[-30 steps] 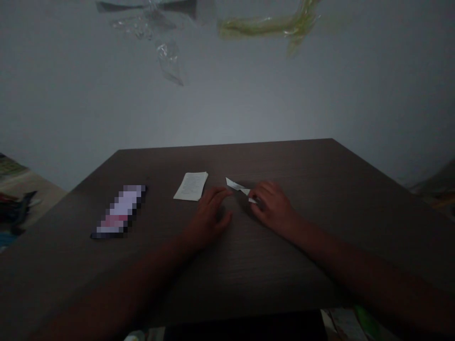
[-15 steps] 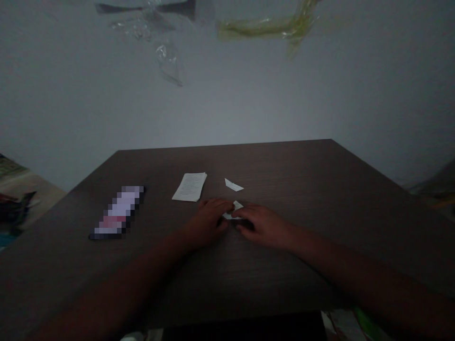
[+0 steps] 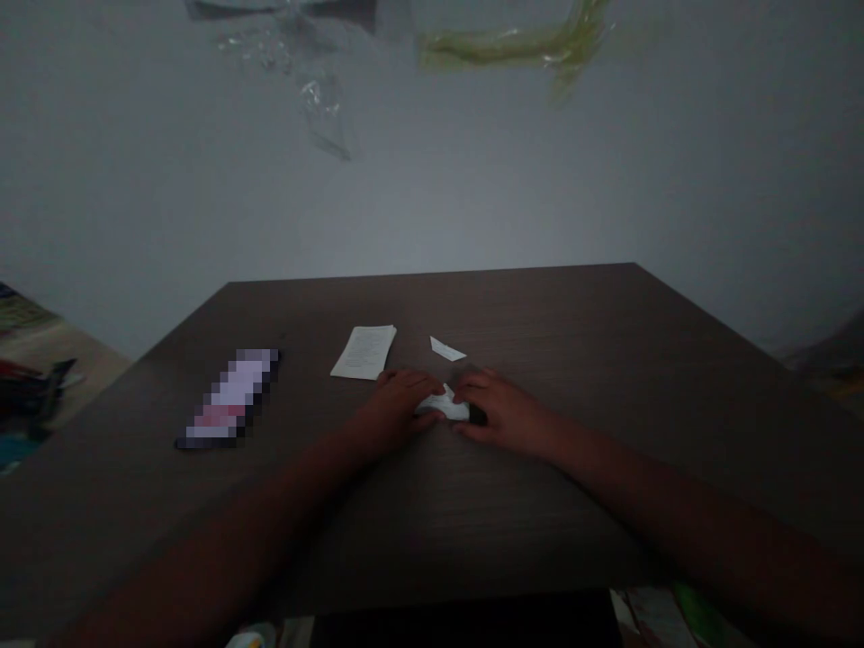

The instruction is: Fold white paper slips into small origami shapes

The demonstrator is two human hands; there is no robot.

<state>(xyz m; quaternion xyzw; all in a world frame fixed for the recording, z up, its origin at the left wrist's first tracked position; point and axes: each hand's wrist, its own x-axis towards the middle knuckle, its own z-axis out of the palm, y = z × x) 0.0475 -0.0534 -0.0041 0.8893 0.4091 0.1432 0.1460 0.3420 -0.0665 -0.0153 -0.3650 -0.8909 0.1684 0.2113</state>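
Note:
A small white folded paper piece [image 3: 445,406] lies on the dark wooden table [image 3: 607,378], pinched between both hands. My left hand [image 3: 395,409] grips its left end with curled fingers. Pressing on its right end is my right hand [image 3: 503,412], fingers also curled. Just beyond the hands rests a small white paper scrap [image 3: 446,349], untouched. A printed white paper slip [image 3: 364,352] lies flat to the left of that scrap.
A blurred-out flat dark object [image 3: 229,400] lies at the table's left. Clear plastic wrap [image 3: 324,108] and yellowish tape [image 3: 513,45] hang on the grey wall behind. Coloured clutter [image 3: 27,396] sits off the left edge.
My right hand pulled a paper piece away from the scrap toward me, leaving the scrap behind. My left hand closed in, and both hands now grip the piece together.

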